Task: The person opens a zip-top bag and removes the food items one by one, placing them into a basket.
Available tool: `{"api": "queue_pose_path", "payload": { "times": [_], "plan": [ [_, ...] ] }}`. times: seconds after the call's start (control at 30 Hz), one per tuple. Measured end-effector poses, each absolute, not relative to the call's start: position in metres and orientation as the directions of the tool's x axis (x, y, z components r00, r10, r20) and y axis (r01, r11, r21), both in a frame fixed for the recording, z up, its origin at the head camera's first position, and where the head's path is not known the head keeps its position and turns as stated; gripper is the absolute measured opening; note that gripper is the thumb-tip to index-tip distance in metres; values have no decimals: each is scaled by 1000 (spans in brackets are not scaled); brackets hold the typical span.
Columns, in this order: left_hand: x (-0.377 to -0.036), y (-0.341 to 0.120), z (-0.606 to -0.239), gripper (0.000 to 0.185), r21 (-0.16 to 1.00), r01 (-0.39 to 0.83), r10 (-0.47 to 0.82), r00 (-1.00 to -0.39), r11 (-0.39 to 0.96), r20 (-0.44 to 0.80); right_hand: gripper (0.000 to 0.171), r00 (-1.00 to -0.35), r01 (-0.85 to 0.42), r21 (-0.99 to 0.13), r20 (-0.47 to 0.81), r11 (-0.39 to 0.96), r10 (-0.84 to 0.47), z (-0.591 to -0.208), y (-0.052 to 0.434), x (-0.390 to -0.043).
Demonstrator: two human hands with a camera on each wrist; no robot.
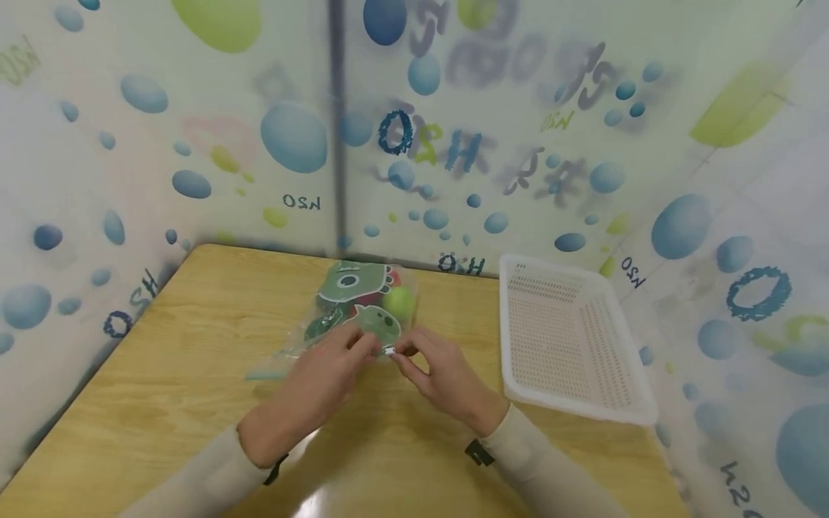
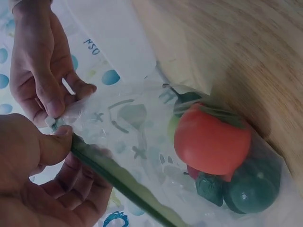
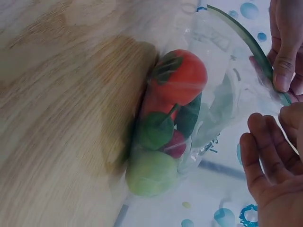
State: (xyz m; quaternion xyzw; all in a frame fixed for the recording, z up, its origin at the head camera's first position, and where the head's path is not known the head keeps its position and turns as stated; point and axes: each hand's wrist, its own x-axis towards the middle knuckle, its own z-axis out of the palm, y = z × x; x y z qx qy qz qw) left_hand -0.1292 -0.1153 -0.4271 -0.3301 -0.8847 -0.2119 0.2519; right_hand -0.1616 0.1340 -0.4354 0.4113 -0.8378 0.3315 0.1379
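A clear zip bag (image 1: 350,284) with green cartoon prints lies at the table's middle, filled with toy-like fruit and vegetables. Through its plastic show an orange-red fruit (image 2: 210,142) with green leaves, a dark green round piece (image 2: 255,191) and a pale green one (image 3: 151,174). My left hand (image 1: 327,363) pinches the bag's green zip strip (image 2: 118,177) between thumb and fingers. Right beside it, my right hand (image 1: 447,374) pinches the small white slider (image 1: 389,351) at the strip's end, its other fingers loosely bent in the right wrist view.
A white perforated plastic basket (image 1: 570,345) stands on the right of the wooden table (image 1: 214,309). Walls of sheeting (image 1: 414,201) printed with blue and green drops close in the back and both sides.
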Motion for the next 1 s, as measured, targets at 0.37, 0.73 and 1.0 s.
{"api": "queue_pose_path", "payload": {
  "times": [0.37, 0.73, 1.0],
  "plan": [
    [-131, -107, -430, 29, 215, 722, 457, -609, 658, 648, 13, -619, -782, -471, 512, 408, -595, -438, 130, -160],
    [-128, -101, -436, 20, 282, 679, 469, -694, 677, 545, 11, -642, -763, -484, 492, 428, -587, -440, 135, -156],
    [-125, -107, -442, 25, 274, 628, 427, -729, 729, 535, 9, -660, -751, -470, 515, 463, -548, -442, 142, -156]
  ]
}}
